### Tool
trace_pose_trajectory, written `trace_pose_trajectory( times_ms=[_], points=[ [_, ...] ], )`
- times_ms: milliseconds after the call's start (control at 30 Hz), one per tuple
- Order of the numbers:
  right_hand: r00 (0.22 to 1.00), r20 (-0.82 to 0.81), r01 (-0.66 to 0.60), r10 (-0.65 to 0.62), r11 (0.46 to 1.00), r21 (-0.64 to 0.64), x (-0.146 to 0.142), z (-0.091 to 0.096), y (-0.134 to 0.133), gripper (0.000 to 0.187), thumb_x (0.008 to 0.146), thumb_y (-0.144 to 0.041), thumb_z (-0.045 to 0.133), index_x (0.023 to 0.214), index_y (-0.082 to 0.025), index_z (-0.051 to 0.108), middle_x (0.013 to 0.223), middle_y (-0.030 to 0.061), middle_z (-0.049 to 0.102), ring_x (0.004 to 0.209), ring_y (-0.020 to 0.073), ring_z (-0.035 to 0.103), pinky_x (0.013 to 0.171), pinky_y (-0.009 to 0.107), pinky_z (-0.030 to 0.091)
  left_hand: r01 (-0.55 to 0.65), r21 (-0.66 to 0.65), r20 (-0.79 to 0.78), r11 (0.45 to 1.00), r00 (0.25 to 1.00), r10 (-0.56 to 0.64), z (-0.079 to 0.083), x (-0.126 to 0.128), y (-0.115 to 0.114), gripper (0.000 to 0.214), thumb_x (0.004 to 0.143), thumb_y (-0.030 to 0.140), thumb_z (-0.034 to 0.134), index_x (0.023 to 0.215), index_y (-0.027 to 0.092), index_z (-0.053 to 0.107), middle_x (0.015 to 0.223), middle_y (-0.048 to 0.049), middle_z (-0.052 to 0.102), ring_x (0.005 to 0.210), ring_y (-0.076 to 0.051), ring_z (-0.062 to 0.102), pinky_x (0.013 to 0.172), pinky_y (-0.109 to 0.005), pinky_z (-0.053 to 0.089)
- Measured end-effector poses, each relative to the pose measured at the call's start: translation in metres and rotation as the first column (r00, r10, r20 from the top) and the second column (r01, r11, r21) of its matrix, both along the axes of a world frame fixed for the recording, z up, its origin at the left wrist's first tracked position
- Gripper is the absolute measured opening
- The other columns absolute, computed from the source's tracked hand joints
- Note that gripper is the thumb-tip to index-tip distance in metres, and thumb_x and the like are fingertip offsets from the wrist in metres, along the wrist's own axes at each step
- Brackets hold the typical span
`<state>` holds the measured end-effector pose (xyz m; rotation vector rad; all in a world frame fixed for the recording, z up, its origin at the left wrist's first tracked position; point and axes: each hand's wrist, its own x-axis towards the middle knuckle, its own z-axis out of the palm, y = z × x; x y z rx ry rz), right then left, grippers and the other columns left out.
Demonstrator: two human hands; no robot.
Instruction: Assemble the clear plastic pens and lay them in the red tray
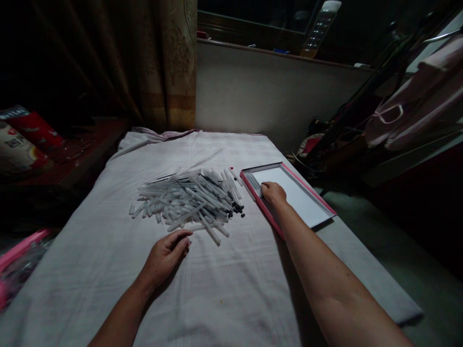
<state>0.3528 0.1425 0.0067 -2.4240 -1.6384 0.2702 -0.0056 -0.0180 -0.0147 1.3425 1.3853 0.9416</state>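
A loose heap of translucent whitish pen barrels (181, 197), with thin dark refills among them, lies on the white cloth. Small black caps (237, 208) are scattered at its right edge. My left hand (170, 255) rests just in front of the heap, fingers loosely bent, thumb and index apart, with nothing visible between them. To the right of the heap sits a shallow pink-edged box lid (307, 188) with a white inside. My right hand (274, 193) is inside its left end, fingers curled down beside a row of barrels (253, 181); what the fingertips grip is hidden.
The cloth-covered table (217, 294) ends at a wall (246, 91). A curtain (177, 72) hangs behind it. A plastic bottle (320, 29) stands on the sill. Left are a side table with a red packet (39, 127) and a pink-rimmed container (23, 248). Clothing (415, 106) hangs at right.
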Motion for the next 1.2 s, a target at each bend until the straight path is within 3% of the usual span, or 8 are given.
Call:
trace_pose_trajectory(
  times_ms=[233, 333, 500, 733, 800, 900, 1000, 1200],
  points=[
    [0.996, 0.039, -0.085, 0.079, 0.975, 0.206, -0.029, 0.019, -0.019, 0.039, 0.093, -0.026, 0.049, 0.125, -0.022, 0.071, 0.127, 0.0112, 0.069, 0.116, 0.0266, 0.061, 0.096, 0.035, 0.046, 0.005, -0.004, 0.028, 1.000, 1.000, -0.005, -0.008, -0.002, 0.001, 0.043, 0.081, 0.052, 0.065, 0.103, 0.015, 0.072, 0.073, -0.0041, 0.066, 0.065, -0.016, 0.060, 0.062, -0.026, 0.050],
    [0.928, 0.039, -0.351, 0.370, 0.838, 0.417, -0.067, 0.024, -0.038, 0.031, 0.091, -0.021, 0.053, 0.111, -0.020, 0.077, 0.114, 0.0109, 0.072, 0.108, 0.0245, 0.062, 0.097, 0.035, 0.047, 0.008, -0.006, 0.046, 1.000, 0.999, -0.007, -0.009, -0.003, 0.002, 0.045, 0.080, 0.053, 0.066, 0.103, 0.015, 0.073, 0.073, -0.0042, 0.066, 0.065, -0.015, 0.060, 0.061, -0.026, 0.050],
    [0.654, 0.107, -0.725, 0.749, 0.580, 0.372, -0.137, 0.022, -0.068, 0.029, 0.090, -0.021, 0.061, 0.115, -0.023, 0.074, 0.117, 0.0086, 0.070, 0.107, 0.0235, 0.060, 0.094, 0.036, 0.047, 0.020, 0.010, 0.035, 1.000, 0.999, -0.020, 0.000, -0.001, 0.002, 0.045, 0.079, 0.053, 0.067, 0.101, 0.015, 0.073, 0.070, -0.0025, 0.065, 0.063, -0.014, 0.060, 0.060, -0.025, 0.049],
    [0.659, 0.192, -0.752, 0.727, 0.630, 0.194, -0.164, 0.024, -0.076, 0.023, 0.096, -0.018, 0.054, 0.103, -0.019, 0.075, 0.118, 0.0115, 0.069, 0.106, 0.0257, 0.059, 0.089, 0.037, 0.045, 0.011, 0.122, -0.056, 0.992, 0.998, -0.004, 0.001, 0.000, -0.002, 0.040, 0.084, 0.051, 0.061, 0.100, 0.016, 0.073, 0.076, -0.0047, 0.071, 0.066, -0.017, 0.066, 0.062, -0.028, 0.054],
    [0.651, 0.200, -0.759, 0.733, 0.616, 0.213, -0.163, 0.022, -0.081, 0.022, 0.096, -0.018, 0.053, 0.103, -0.018, 0.074, 0.115, 0.0115, 0.071, 0.103, 0.0250, 0.060, 0.088, 0.036, 0.045, -0.006, 0.335, -0.187, 0.942, 0.980, 0.073, 0.001, -0.002, -0.004, 0.032, 0.089, 0.045, 0.058, 0.098, 0.018, 0.073, 0.087, -0.0071, 0.074, 0.078, -0.020, 0.069, 0.073, -0.031, 0.056],
    [0.617, 0.143, -0.779, 0.774, 0.575, 0.250, -0.161, 0.014, -0.097, 0.020, 0.096, -0.019, 0.054, 0.105, -0.017, 0.072, 0.102, 0.0106, 0.073, 0.094, 0.0227, 0.063, 0.083, 0.032, 0.046, 0.059, 0.667, -0.370, 0.743, 0.891, 0.262, 0.004, -0.004, -0.004, 0.021, 0.092, 0.034, 0.059, 0.103, 0.022, 0.072, 0.101, -0.0081, 0.074, 0.095, -0.022, 0.068, 0.090, -0.036, 0.051],
    [0.580, 0.036, -0.768, 0.814, 0.532, 0.358, -0.158, 0.003, -0.115, 0.020, 0.097, -0.023, 0.054, 0.108, -0.017, 0.070, 0.096, 0.0096, 0.074, 0.088, 0.0208, 0.065, 0.079, 0.029, 0.047, 0.192, 0.773, -0.490, 0.605, 0.787, 0.376, 0.009, -0.005, -0.004, 0.023, 0.094, 0.028, 0.058, 0.114, 0.023, 0.068, 0.110, -0.0096, 0.071, 0.106, -0.025, 0.064, 0.098, -0.041, 0.045],
    [0.590, -0.128, -0.664, 0.797, 0.569, 0.486, -0.151, -0.011, -0.135, 0.021, 0.098, -0.024, 0.051, 0.100, -0.019, 0.071, 0.090, 0.0083, 0.074, 0.085, 0.0190, 0.066, 0.080, 0.029, 0.049, 0.289, 0.762, -0.594, 0.579, 0.667, 0.449, 0.013, -0.001, -0.008, 0.026, 0.095, 0.029, 0.058, 0.118, 0.025, 0.067, 0.114, -0.0107, 0.070, 0.110, -0.027, 0.061, 0.101, -0.045, 0.037]
  ],
)
